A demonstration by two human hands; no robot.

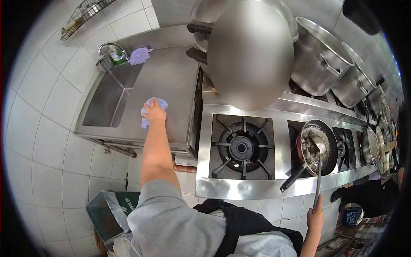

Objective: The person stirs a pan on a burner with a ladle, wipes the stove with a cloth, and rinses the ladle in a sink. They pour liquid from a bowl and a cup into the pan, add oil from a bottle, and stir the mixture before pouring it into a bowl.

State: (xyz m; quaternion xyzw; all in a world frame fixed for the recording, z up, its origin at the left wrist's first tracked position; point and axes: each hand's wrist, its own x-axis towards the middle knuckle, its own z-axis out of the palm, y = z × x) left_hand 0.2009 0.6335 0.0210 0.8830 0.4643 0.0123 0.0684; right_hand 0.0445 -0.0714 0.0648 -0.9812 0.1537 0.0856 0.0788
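Note:
My left hand [154,112] presses a lavender cloth [162,103] onto the steel counter [171,73], right of the sink basin [107,100]. The fingers are bent over the cloth, which shows on both sides of them. Low on the right, my right hand [316,213] is closed round the long handle of a metal ladle [319,143]. The ladle's bowl rests in a dark frying pan [332,158] on a burner, in a whitish, lumpy food. The pan's black handle [293,178] points toward the front edge of the stove, with no hand on it.
An unused-looking burner [241,147] lies between counter and pan. Large steel pots [317,64] stand behind the stove. Another cloth [139,55] is beside the faucet [113,45]. A lined green bin [105,210] stands lower left. Another person's dark-clothed leg [364,199] shows at right.

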